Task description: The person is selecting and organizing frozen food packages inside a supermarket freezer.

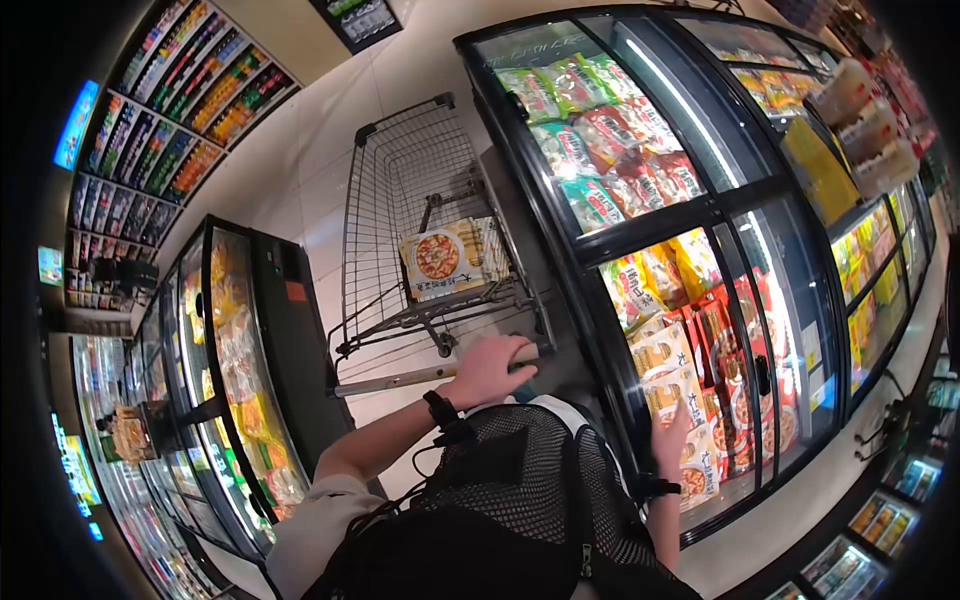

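My left hand (pixel 493 371) is closed around the right end of the handle (pixel 400 379) of a wire shopping cart (pixel 410 165). In the cart lie beige food packages (pixel 440 258) printed with a round dish. My right hand (pixel 671 438), fingers stretched out, is at the near side of a chest freezer (pixel 590 243), over similar beige packages (pixel 668 365). Whether it touches a package or the glass, I cannot make out. Red packages (pixel 735 370) lie beside them, and yellow-green bags (pixel 660 275) sit further back. A black mesh bag (pixel 520 450) hangs at my front.
Another glass-topped freezer (pixel 225 330) with bagged food stands left of the cart. Shelves of bottles (pixel 180 110) line the far left wall. A yellow sign (pixel 815 170) and cartons (pixel 865 125) stand on the freezers at right. Tiled floor (pixel 310 150) shows beyond the cart.
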`<state>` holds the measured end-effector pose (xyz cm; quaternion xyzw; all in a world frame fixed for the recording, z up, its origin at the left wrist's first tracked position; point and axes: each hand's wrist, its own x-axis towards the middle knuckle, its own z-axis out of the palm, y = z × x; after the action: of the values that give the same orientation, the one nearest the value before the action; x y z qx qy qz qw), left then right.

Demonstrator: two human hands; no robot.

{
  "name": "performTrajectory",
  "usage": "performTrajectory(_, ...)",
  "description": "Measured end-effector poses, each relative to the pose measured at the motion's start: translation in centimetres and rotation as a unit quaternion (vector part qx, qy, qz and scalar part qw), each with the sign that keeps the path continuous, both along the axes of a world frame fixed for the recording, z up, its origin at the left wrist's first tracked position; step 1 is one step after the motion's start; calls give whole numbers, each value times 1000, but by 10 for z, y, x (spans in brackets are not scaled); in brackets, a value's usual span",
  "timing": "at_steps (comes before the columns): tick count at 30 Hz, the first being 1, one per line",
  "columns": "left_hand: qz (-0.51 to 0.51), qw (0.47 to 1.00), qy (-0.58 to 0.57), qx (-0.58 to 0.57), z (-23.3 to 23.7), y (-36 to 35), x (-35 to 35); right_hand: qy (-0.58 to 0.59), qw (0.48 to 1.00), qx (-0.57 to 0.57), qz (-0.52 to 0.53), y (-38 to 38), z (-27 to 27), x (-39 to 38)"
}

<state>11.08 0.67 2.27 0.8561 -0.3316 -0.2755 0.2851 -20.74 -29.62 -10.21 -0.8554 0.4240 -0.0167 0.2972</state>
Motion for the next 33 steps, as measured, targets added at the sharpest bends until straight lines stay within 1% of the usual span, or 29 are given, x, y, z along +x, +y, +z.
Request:
performTrajectory(1,-36,998,52,-14,-5,10,9,-44,999,17,18,21,21,38)
performTrajectory(3,-117,980,154,-47,-19,27,27,-84,990,73,81,54,70,106)
performTrajectory(4,-179,949,257,-44,-3,33,50,-120,982,95,112,67,81,131)
performTrajectory(5,-209,912,352,-21,18,38,76,-155,970,120,142,81,90,153)
performTrajectory(6,-221,897,379,-57,24,51,105,-154,965,146,153,94,107,175)
performTrajectory(7,-185,883,412,-125,31,60,135,-154,959,174,165,107,118,197)
performTrajectory(8,-135,896,389,-165,35,73,166,-168,950,196,175,118,120,212)
performTrajectory(9,0,922,347,-173,8,87,207,-130,955,181,196,135,120,235)
performTrajectory(10,134,930,298,-165,-24,102,245,-108,959,150,214,145,119,247)
performTrajectory(12,249,946,150,-145,-160,136,308,-77,965,100,230,157,110,256)
performTrajectory(14,293,953,82,-8,-211,156,337,-44,974,140,174,164,98,259)
performTrajectory(15,252,963,4,98,-253,168,350,-25,976,157,147,165,96,259)
performTrajectory(16,241,954,27,176,-271,168,359,-30,980,132,145,168,96,260)
performTrajectory(17,224,940,49,254,-284,166,362,-26,981,141,131,168,95,260)
performTrajectory(20,206,942,-8,265,-320,156,362,-21,986,115,121,175,98,268)
performTrajectory(23,147,964,-67,213,-357,135,364,6,989,99,114,178,100,272)
performTrajectory(24,131,966,-56,216,-366,125,369,12,989,97,109,179,99,271)
performTrajectory(25,141,962,-75,222,-372,119,364,15,990,96,103,180,98,271)
performTrajectory(27,160,953,-119,229,-375,106,363,13,991,96,91,181,92,266)
performTrajectory(28,166,948,-120,242,-382,102,364,9,992,94,86,179,88,263)
performTrajectory(31,121,945,-61,299,-383,98,371,60,989,110,83,175,83,252)
performTrajectory(32,138,945,-87,282,-380,98,368,60,988,116,79,177,88,256)
performTrajectory(33,121,948,-78,283,-376,97,370,57,988,123,75,178,90,263)
